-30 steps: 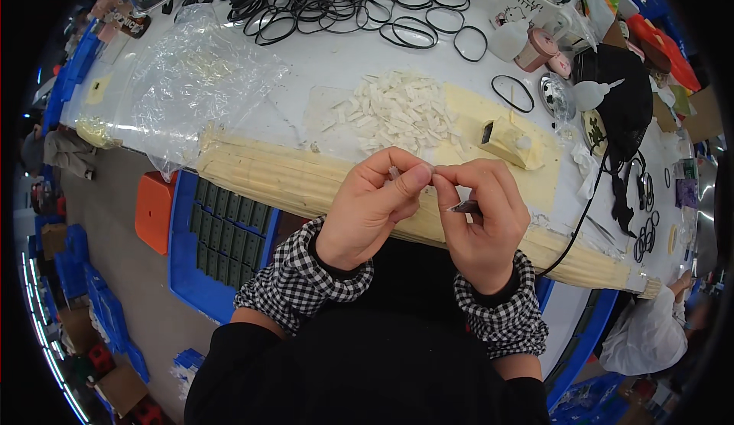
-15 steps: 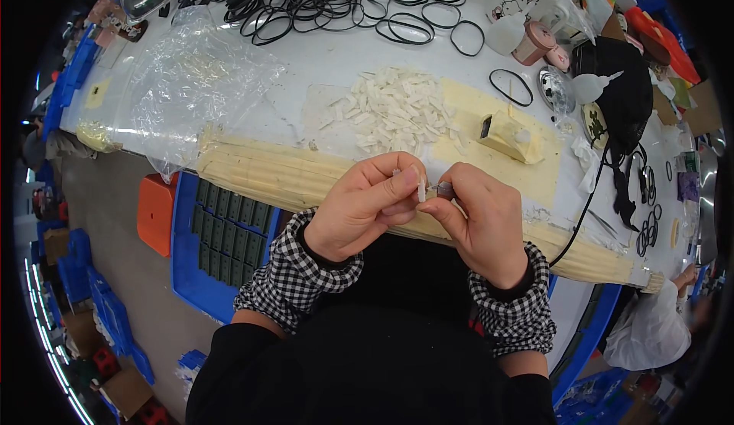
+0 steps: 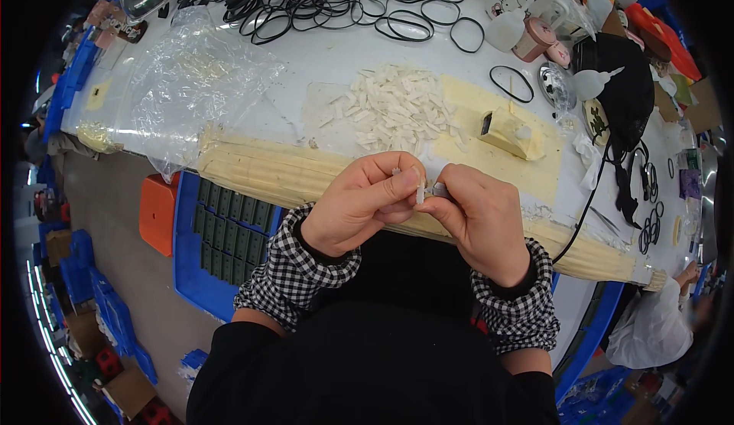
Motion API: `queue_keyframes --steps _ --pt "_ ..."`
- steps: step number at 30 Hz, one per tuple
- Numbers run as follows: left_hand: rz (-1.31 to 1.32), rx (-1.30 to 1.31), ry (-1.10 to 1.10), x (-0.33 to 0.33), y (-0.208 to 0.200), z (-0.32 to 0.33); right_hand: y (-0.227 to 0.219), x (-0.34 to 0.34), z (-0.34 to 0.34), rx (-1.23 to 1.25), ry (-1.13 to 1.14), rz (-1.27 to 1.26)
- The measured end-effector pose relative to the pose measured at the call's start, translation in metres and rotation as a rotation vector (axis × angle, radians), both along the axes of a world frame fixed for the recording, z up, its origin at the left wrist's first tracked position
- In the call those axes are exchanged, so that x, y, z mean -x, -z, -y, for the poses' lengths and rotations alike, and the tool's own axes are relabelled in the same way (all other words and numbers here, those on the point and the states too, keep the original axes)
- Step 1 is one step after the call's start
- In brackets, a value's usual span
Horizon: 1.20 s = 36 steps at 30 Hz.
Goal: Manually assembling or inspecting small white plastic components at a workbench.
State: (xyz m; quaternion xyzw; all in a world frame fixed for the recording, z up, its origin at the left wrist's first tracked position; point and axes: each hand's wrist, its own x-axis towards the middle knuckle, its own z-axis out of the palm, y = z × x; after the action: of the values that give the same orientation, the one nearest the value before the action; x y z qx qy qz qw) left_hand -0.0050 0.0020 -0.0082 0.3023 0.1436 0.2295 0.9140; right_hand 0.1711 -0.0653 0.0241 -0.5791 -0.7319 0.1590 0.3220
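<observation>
My left hand (image 3: 357,207) is closed in a pinch on a small white strip-like piece (image 3: 420,195), just over the table's front edge. Right beside it, my right hand (image 3: 484,222) pinches a small greyish thing (image 3: 440,190) against or very near that piece; the fingers hide most of it, so its kind is unclear. Beyond both hands lies a loose heap of similar white pieces (image 3: 397,104) on the white table. A block wrapped in yellowish tape (image 3: 512,136) stands on a cream sheet to the heap's right.
Black rubber rings (image 3: 321,0) pile up at the back. Crumpled clear plastic (image 3: 202,73) covers the left side. Cups (image 3: 533,40), a black bag (image 3: 623,92) and tweezers (image 3: 604,222) crowd the right. A blue crate (image 3: 183,272) with dark green parts and an orange stool (image 3: 157,214) stand below left.
My right hand has shifted very slightly, and the greyish thing in its fingers shows at a slightly different angle. My left hand keeps its pinch on the white piece.
</observation>
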Motion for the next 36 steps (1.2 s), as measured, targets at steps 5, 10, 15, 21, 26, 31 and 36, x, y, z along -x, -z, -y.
queue_keyframes --steps 5,10,15,21,26,31,36 --pt "-0.032 -0.013 0.001 0.0020 -0.0010 -0.0011 -0.0002 0.0000 0.0012 0.017 -0.012 0.032" --pt "-0.109 -0.058 -0.019 0.0039 -0.0059 -0.0013 -0.0004 0.0003 0.0014 0.000 -0.004 0.022" --pt "-0.156 -0.099 -0.026 0.0064 -0.0072 -0.0015 -0.0005 0.0001 0.0021 -0.011 -0.002 0.043" --pt "-0.156 -0.100 -0.033 0.0058 -0.0073 -0.0017 0.0007 -0.0002 0.0030 -0.003 -0.014 0.081" --pt "-0.152 -0.090 -0.024 0.0063 -0.0074 -0.0007 -0.0004 0.0008 0.0020 -0.021 0.003 0.030" --pt "-0.137 -0.078 -0.020 0.0054 -0.0074 -0.0009 0.0006 0.0002 0.0033 -0.016 0.003 0.073" --pt "-0.110 -0.067 -0.010 0.0043 -0.0049 -0.0007 0.0007 0.0002 0.0036 -0.022 0.001 0.058"
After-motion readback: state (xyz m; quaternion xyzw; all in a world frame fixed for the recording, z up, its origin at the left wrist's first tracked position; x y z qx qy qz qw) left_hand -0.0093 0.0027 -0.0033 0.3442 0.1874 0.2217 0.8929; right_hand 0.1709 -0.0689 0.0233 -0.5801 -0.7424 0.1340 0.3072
